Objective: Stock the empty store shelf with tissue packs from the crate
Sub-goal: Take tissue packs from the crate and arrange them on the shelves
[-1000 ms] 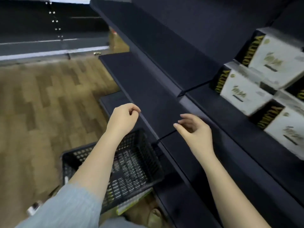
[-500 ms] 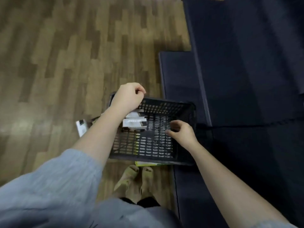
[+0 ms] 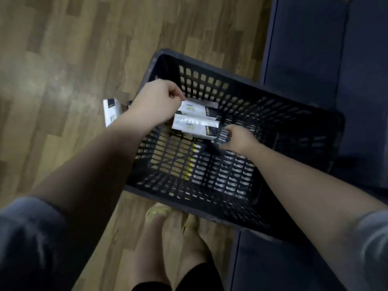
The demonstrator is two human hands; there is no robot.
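Head view: two tissue packs [image 3: 196, 120] inside crate [image 3: 241, 95], near far-left wall. Left hand [image 3: 156, 100] curled, touching upper pack's end; grip unclear. Right hand [image 3: 239, 138] loosely curled beside lower pack, empty. Light, soft, slick wrap — pinch short ends.

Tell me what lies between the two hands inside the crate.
In the head view, two tissue packs lie between the left hand and right hand: the far pack and near pack, side by side on the crate floor.
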